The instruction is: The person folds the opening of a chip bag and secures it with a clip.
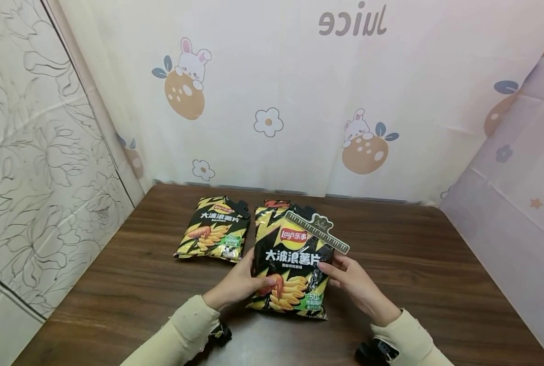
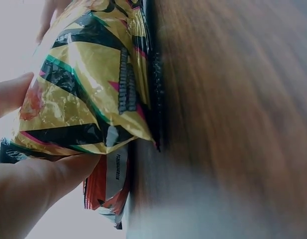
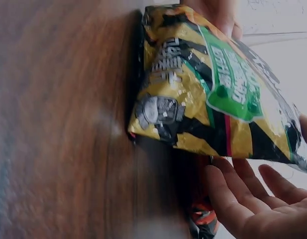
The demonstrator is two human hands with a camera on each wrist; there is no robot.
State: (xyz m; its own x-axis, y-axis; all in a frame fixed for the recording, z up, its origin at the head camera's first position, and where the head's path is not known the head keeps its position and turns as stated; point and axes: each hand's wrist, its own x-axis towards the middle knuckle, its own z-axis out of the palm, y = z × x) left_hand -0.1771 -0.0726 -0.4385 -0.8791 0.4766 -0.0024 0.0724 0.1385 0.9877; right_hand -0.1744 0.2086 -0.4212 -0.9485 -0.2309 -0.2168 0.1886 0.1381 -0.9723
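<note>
A black-and-yellow bag of potato chips [image 1: 294,254] is held between both hands, with its lower edge close over the table. The left hand [image 1: 240,282] grips its left side, thumb on the front and fingers round the edge. At the right side, the right hand [image 1: 356,284] has its thumb on the front and its fingers behind. A pale, ruler-like sealing clip [image 1: 316,231] sits slantwise across the bag's top right corner. In the right wrist view, the fingers [image 3: 243,194] of the right hand curve loosely beneath the bag.
Left of the held bag lies a similar chip bag [image 1: 214,231] with a black clip [image 1: 237,207] on its top right corner. Behind the held bag, a red bag [image 1: 277,203] and another black clip [image 1: 305,211] are mostly hidden. A printed curtain [image 1: 272,76] borders the wooden table [image 1: 404,239].
</note>
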